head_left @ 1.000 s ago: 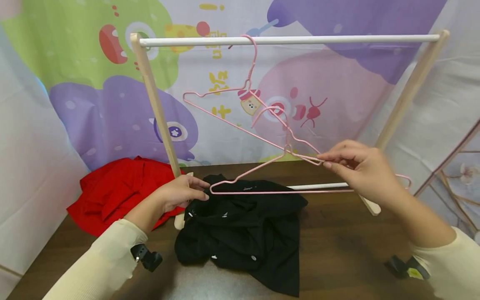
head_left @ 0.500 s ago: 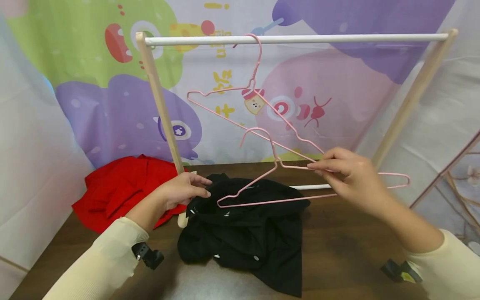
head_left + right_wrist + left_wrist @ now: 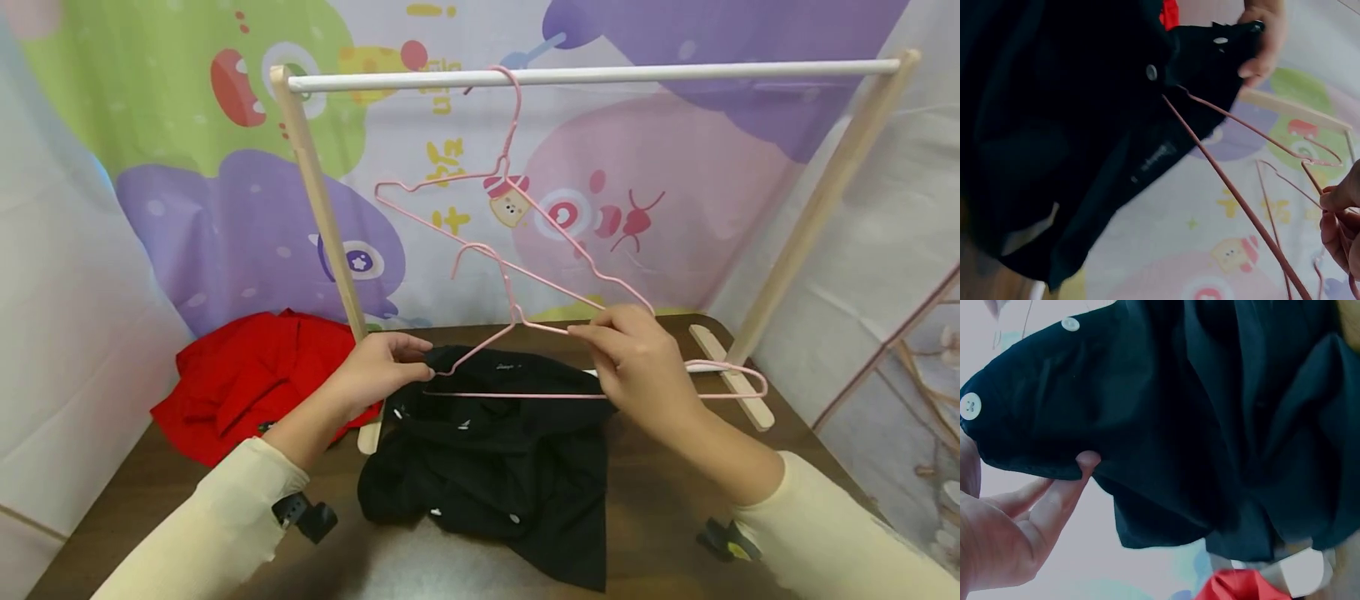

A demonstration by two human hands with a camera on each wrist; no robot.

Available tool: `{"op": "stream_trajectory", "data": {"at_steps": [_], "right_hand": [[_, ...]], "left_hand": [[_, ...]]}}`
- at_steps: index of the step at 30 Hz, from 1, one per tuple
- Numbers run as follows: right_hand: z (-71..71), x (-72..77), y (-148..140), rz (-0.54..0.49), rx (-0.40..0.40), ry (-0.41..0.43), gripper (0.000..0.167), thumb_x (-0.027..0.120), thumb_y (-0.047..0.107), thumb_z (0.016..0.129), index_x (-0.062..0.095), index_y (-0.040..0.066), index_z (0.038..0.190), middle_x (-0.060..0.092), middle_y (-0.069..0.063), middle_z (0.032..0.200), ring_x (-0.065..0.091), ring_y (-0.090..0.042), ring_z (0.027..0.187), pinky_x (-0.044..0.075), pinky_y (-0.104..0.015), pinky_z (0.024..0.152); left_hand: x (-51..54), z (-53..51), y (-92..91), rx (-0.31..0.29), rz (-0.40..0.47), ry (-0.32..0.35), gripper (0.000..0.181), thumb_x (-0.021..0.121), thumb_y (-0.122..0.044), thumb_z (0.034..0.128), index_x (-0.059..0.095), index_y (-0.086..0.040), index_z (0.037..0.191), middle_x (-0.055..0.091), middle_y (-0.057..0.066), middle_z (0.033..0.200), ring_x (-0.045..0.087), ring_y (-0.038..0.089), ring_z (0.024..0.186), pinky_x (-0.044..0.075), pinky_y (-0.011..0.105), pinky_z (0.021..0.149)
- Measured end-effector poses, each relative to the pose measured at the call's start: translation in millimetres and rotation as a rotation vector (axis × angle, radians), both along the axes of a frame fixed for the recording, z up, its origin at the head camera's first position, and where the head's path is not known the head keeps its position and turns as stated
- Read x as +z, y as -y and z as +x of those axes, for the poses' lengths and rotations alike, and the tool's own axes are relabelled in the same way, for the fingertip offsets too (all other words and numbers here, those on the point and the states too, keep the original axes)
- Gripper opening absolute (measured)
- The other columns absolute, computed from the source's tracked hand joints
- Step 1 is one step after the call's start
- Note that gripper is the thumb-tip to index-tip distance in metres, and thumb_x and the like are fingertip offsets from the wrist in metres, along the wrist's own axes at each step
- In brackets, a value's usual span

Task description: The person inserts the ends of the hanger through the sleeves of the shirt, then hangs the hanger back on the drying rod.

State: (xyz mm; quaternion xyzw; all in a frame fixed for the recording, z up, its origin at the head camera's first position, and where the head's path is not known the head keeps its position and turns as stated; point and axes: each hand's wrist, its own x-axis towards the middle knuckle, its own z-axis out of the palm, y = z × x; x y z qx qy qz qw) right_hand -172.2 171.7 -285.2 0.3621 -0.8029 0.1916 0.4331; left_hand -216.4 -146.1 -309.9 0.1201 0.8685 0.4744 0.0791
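A black shirt (image 3: 487, 475) with white buttons lies crumpled on the table, its upper part raised. My left hand (image 3: 378, 367) pinches the edge of its opening; the left wrist view shows fingertips on the cloth beside a white button (image 3: 970, 406). My right hand (image 3: 645, 358) grips a pink wire hanger (image 3: 517, 395) by its right shoulder. The hanger's left end is at the shirt's opening close to my left thumb, its tip partly hidden by cloth. In the right wrist view that end of the hanger (image 3: 1229, 181) goes in among the black folds.
A rack with a white rail (image 3: 675, 73) and wooden legs (image 3: 817, 208) stands behind the hands. Another pink hanger (image 3: 517, 108) hangs from the rail. Red clothing (image 3: 247, 375) lies at the left rack leg. A printed cloth (image 3: 225, 217) forms the backdrop.
My right hand has brought the hanger left and downward, so its left end now meets the shirt's opening. My left hand has shifted slightly, lifting the shirt's edge a little.
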Motion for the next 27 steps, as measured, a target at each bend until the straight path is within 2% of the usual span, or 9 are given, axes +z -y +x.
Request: {"op": "stream_trajectory", "data": {"at_steps": [6,11,13,16,19,22,24,25,27], "right_hand": [[-10.4,-13.5,15.3,-0.040,-0.016,0.089,0.023,0.075,-0.014,0.074,0.075,-0.002,0.094,0.059,-0.009,0.079,0.052,-0.024,0.073,0.044,-0.034,0.060],[-13.9,-25.7,23.2,-0.072,-0.024,0.184,0.019,0.074,-0.010,0.078,0.074,-0.003,0.096,0.061,-0.009,0.082,0.054,-0.022,0.076,0.047,-0.034,0.064],[-14.7,-29.7,23.7,-0.090,-0.021,0.206,0.018,0.073,-0.010,0.079,0.074,-0.003,0.096,0.062,-0.008,0.083,0.054,-0.021,0.077,0.048,-0.034,0.065],[-15.7,-34.1,20.9,-0.135,-0.010,0.220,0.020,0.072,-0.011,0.079,0.074,-0.002,0.097,0.063,-0.008,0.085,0.054,-0.020,0.077,0.046,-0.033,0.065],[-18.0,-38.8,14.5,-0.184,0.001,0.237,0.020,0.072,-0.010,0.080,0.074,0.000,0.098,0.063,-0.007,0.088,0.053,-0.016,0.074,0.044,-0.028,0.062],[-19.8,-44.0,7.3,-0.231,-0.001,0.278,0.019,0.071,-0.009,0.082,0.073,0.000,0.098,0.063,-0.006,0.090,0.050,-0.011,0.071,0.041,-0.021,0.060],[-20.1,-46.4,3.5,-0.266,0.006,0.307,0.018,0.070,-0.009,0.083,0.073,0.001,0.098,0.064,-0.005,0.091,0.051,-0.009,0.071,0.041,-0.016,0.061],[-20.1,-47.0,2.0,-0.280,0.009,0.319,0.018,0.070,-0.009,0.083,0.073,0.001,0.098,0.064,-0.005,0.091,0.052,-0.009,0.072,0.042,-0.014,0.062],[-20.5,-47.0,0.1,-0.300,0.025,0.329,0.018,0.070,-0.010,0.083,0.073,0.001,0.097,0.065,-0.005,0.091,0.055,-0.010,0.075,0.043,-0.011,0.065]], "left_hand": [[5.3,14.2,-14.4,0.037,-0.008,-0.098,0.044,0.070,-0.016,0.0877,0.060,-0.002,0.128,0.063,0.016,0.125,0.062,0.031,0.106,0.053,0.042,0.089],[8.8,23.4,-23.7,0.067,-0.013,-0.125,0.049,0.073,-0.024,0.0866,0.058,-0.008,0.130,0.061,0.013,0.126,0.063,0.028,0.103,0.055,0.040,0.083],[9.3,25.8,-24.6,0.052,-0.024,-0.132,0.052,0.074,-0.029,0.0862,0.058,-0.009,0.131,0.060,0.013,0.126,0.064,0.027,0.101,0.056,0.040,0.081],[10.5,27.5,-21.8,-0.002,-0.057,-0.171,0.051,0.073,-0.033,0.0874,0.058,-0.011,0.131,0.062,0.011,0.124,0.066,0.024,0.097,0.057,0.038,0.078],[14.2,25.5,-14.6,-0.045,-0.100,-0.274,0.042,0.070,-0.029,0.0903,0.062,-0.010,0.128,0.067,0.009,0.115,0.068,0.021,0.091,0.057,0.037,0.076],[19.3,17.8,-5.4,-0.017,-0.166,-0.429,0.030,0.068,-0.021,0.0921,0.068,-0.007,0.119,0.071,0.008,0.104,0.067,0.021,0.087,0.056,0.038,0.076],[22.1,8.9,0.9,0.003,-0.184,-0.499,0.026,0.065,-0.018,0.0939,0.070,-0.006,0.116,0.070,0.008,0.107,0.067,0.022,0.092,0.055,0.041,0.081],[23.5,4.0,3.8,-0.003,-0.186,-0.512,0.027,0.064,-0.018,0.0950,0.069,-0.005,0.118,0.069,0.009,0.111,0.065,0.024,0.098,0.054,0.042,0.085],[26.1,-6.0,9.0,-0.048,-0.175,-0.493,0.034,0.062,-0.022,0.0967,0.065,-0.004,0.125,0.064,0.011,0.123,0.060,0.026,0.112,0.049,0.046,0.094]]}}
